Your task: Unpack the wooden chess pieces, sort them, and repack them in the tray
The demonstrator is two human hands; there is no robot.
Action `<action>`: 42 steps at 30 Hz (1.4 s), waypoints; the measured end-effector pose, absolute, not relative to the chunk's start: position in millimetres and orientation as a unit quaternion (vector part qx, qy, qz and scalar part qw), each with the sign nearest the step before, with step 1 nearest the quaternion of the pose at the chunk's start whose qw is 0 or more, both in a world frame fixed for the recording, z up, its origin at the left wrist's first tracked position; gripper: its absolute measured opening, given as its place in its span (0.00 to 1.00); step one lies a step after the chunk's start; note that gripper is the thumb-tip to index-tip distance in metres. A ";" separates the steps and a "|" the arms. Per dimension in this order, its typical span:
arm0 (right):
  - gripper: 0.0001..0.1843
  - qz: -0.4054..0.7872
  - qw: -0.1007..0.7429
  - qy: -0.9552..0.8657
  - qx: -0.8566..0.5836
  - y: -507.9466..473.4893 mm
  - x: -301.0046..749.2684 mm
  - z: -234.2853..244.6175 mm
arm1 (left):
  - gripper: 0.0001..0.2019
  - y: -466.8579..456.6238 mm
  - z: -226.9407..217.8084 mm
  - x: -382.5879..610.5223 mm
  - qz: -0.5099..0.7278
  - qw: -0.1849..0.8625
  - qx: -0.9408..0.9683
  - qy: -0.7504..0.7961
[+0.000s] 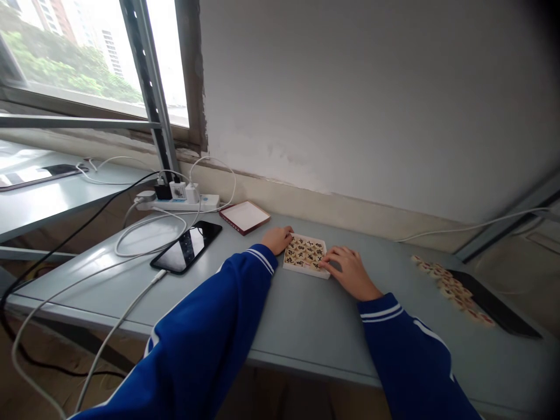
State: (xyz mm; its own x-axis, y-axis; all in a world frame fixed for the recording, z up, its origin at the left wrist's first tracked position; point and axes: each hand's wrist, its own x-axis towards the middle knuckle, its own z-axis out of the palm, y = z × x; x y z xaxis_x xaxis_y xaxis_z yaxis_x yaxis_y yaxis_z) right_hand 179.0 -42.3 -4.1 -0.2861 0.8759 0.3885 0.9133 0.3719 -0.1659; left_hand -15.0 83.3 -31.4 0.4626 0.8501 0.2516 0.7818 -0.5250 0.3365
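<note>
A small square box (306,270) filled with round wooden chess pieces marked in black lies on the grey table (297,315). My left hand (276,239) rests against the box's left edge, fingers curled around its far corner. My right hand (347,269) lies at the box's right edge, its fingers bent and touching the pieces near that side. Both arms wear blue sleeves with white stripes.
The box's red-edged lid (245,216) lies behind my left hand. A black phone (187,247) on a white cable sits to the left, with a power strip (177,202) behind it. Several loose chess pieces (450,287) and a dark flat object (494,303) lie at the right.
</note>
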 end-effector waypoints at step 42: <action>0.16 -0.306 0.250 -0.513 -0.762 -45.8 280.8 -3.2 | 0.15 81.5 -26.1 -15.7 0.198 0.094 0.851 0.477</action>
State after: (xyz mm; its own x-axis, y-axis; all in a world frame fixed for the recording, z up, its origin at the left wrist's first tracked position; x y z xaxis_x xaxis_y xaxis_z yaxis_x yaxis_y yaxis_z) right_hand 280.8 -45.8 -3.2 0.2875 0.6289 0.7223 0.9346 -0.3493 -0.0678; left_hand -15.7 81.5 -26.1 0.4668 0.8489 0.2480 0.7743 -0.5278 0.3491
